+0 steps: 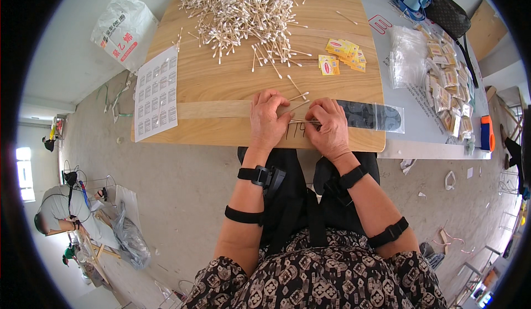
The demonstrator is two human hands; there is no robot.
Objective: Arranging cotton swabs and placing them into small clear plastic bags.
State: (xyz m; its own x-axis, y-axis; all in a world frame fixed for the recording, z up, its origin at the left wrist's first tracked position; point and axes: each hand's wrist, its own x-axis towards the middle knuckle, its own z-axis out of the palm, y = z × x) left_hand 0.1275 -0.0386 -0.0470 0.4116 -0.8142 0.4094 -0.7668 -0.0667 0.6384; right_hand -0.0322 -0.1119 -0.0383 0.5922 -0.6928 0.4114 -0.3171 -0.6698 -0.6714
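Note:
Near the front edge of the wooden table (207, 87), my left hand (267, 118) and my right hand (327, 125) face each other, fingers curled in. A few thin cotton swabs (298, 121) lie crosswise between my fingertips, gripped at both ends. Their tips are mostly hidden by my fingers. Just beyond my hands, loose swabs (297, 87) point toward them. A big heap of white-tipped cotton swabs (246, 13) covers the far part of the table. Beside my right hand lies a dark flat strip in a clear plastic sleeve (362, 115).
Small yellow cards (345, 52) lie right of the heap. A printed label sheet (156, 96) overhangs the left edge near a white plastic bag (123, 32). On the grey side table are clear bags (406, 57), packed swab packets (448, 87), an orange-and-blue object (487, 133) and a dark pouch (447, 13).

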